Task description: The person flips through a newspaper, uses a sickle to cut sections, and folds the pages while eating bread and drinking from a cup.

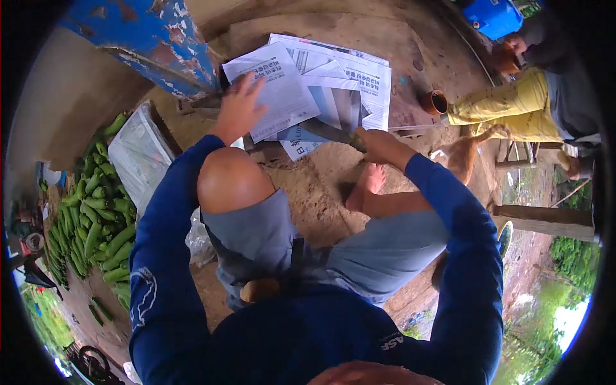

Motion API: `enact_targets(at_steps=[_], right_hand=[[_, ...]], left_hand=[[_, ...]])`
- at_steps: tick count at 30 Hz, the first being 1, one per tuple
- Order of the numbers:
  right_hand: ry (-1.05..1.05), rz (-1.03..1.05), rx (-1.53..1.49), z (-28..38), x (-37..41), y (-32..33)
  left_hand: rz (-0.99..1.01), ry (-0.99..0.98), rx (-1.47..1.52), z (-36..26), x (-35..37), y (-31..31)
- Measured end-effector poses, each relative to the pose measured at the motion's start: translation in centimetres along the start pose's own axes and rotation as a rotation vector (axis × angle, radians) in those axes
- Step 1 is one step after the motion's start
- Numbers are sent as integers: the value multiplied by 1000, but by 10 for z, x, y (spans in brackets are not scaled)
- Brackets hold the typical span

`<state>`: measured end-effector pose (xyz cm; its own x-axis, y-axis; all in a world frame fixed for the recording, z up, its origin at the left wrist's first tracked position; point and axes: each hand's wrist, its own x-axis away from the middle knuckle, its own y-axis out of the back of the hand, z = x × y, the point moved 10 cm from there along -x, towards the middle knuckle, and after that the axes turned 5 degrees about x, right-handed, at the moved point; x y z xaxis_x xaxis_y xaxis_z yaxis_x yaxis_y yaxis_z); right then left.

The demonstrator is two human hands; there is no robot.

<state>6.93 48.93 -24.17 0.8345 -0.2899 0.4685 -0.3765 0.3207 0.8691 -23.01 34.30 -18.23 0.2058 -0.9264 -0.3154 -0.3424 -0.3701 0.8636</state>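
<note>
Sheets of printed newspaper [333, 83] lie spread on the dirt ground in front of my knees. My left hand [239, 108] rests flat with spread fingers on the top sheet [282, 96], at its left edge. My right hand [382, 146] is closed around the handle of a long dark blade [330, 131], like a large knife, which lies across the lower edge of the papers. I am seated, with my bare knee [228, 176] and bare foot [366, 186] just below the papers.
A pile of green bananas [96, 212] lies at the left, beside a paper-wrapped bundle [138, 154]. A peeling blue post [154, 38] stands at the top left. A brown cup [436, 101], a tan animal [468, 154] and a seated person in yellow trousers [513, 106] are at the right.
</note>
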Motion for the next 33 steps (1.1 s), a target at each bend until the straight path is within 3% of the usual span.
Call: enact_targets(at_steps=[2,5,8,12,16,21,28,29,32,33], right_hand=[[-26,59,-16,9,-5,1],[-64,78,-17,11,-5,9],[-66,13,15,-5,-5,11],[-92,76,99,-23,-2,21],[-177,-61,133,-53,4,32],[-121,-37,233,-50,-6,19],[-54,-279,334,-71,15,42],[19,-432,441,-76,15,30],[-24,-193,234,-52,23,25],[-113,-2,163,-38,29,25]], left_hand=[[124,-188,-183,-30,-9,-29],[243,-320,-209,-47,-12,-59],[408,-215,-170,-36,-5,-89],[461,-222,-146,-38,-6,-88],[547,-204,-128,-40,-8,-94],[562,-210,-108,-37,-7,-92],[599,-246,-133,-39,-10,-92],[599,-254,-128,-40,-8,-92],[627,-304,-163,-42,-7,-89],[656,-322,-189,-44,-4,-86]])
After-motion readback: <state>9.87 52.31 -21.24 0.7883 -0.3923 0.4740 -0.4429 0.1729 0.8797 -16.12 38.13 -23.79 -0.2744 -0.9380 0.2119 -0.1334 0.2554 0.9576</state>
